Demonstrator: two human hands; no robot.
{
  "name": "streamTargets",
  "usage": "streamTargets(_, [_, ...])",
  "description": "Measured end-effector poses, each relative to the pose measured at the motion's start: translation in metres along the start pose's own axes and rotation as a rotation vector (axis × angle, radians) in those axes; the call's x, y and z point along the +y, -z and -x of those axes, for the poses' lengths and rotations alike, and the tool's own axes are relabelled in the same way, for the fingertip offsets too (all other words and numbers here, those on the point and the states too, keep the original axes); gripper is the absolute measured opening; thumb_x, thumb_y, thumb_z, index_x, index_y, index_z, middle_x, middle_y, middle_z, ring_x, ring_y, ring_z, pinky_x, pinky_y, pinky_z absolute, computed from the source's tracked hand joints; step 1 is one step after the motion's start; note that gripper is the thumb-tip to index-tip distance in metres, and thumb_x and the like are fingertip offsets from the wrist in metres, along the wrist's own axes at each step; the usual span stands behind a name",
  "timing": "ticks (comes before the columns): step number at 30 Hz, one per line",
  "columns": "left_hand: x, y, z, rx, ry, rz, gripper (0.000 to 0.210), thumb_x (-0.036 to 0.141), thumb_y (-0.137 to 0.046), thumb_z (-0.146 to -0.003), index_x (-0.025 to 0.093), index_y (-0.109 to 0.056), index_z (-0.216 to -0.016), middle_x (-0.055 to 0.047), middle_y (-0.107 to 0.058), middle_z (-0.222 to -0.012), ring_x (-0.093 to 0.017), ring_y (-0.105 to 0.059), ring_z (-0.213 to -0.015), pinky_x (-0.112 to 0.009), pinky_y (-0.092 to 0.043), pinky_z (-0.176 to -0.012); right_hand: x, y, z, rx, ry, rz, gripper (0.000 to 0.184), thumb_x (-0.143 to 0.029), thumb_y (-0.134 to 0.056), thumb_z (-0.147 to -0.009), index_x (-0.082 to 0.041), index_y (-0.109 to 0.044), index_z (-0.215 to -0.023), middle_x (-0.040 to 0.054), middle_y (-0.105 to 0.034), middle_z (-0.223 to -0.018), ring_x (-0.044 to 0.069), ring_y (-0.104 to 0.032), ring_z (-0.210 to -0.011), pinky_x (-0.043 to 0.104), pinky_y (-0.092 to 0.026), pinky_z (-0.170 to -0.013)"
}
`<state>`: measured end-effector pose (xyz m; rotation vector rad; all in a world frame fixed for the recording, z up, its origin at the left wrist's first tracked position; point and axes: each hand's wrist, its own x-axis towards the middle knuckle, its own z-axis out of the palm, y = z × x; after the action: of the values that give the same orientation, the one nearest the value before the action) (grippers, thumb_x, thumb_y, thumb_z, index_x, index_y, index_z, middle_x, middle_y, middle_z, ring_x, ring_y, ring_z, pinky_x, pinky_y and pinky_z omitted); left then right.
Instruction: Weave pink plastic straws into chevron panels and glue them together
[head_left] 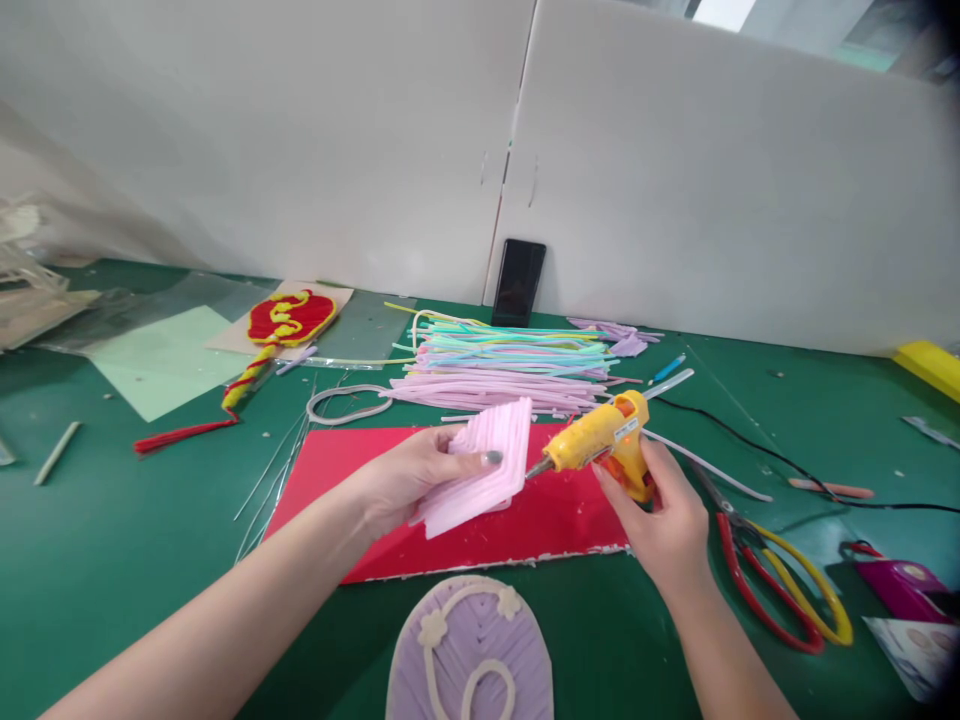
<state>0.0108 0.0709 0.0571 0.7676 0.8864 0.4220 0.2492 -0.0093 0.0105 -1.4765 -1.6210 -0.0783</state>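
Note:
Over the red board, my left hand grips a pale pink ribbed piece that looks built from pipe cleaners laid side by side. Its thumb lies across the front face. My right hand is wrapped round the handle of a yellow hot glue gun, with a clear glue stick poking from its back. The metal nozzle points left, at or very near the pink piece's right edge; contact cannot be made out. Near me lies a lilac rounded piece with cream flowers and a curling line.
Pastel pipe cleaners are heaped behind the board, before a leaning phone. Red-and-yellow-handled scissors and a black cord lie right. A red-and-yellow fan-shaped craft and a pale green sheet lie left.

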Motion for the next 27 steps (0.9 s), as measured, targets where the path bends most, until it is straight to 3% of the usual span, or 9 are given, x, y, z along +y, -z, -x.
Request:
streamTargets(10, [0.0007, 0.0012, 0.0003, -0.028, 0.003, 0.004, 0.038, 0.026, -0.078, -0.057, 0.014, -0.060, -0.088, -0.005, -0.069, -0.081, -0.012, -0.063, -0.064, -0.020, -0.048, -0.056, 0.0015, 0.0006, -0.0017, 0.014, 0.074, 0.015, 0.028, -0.022, -0.061, -0.078, -0.017, -0.054, -0.104, 0.0044, -0.054, -0.080, 0.016, -0.052, -0.069, 0.027, -0.046, -0.061])
streamTargets(27, [0.0002, 0.0012, -0.0002, -0.029, -0.009, 0.002, 0.037, 0.025, -0.078, -0.058, 0.013, -0.060, -0.088, -0.005, -0.069, -0.078, -0.012, -0.063, -0.061, -0.019, -0.048, -0.054, 0.0023, 0.0008, -0.0020, 0.015, 0.067, -0.003, 0.028, -0.020, -0.061, -0.078, -0.017, -0.054, -0.105, 0.0034, -0.054, -0.078, 0.016, -0.052, -0.068, 0.026, -0.046, -0.060])
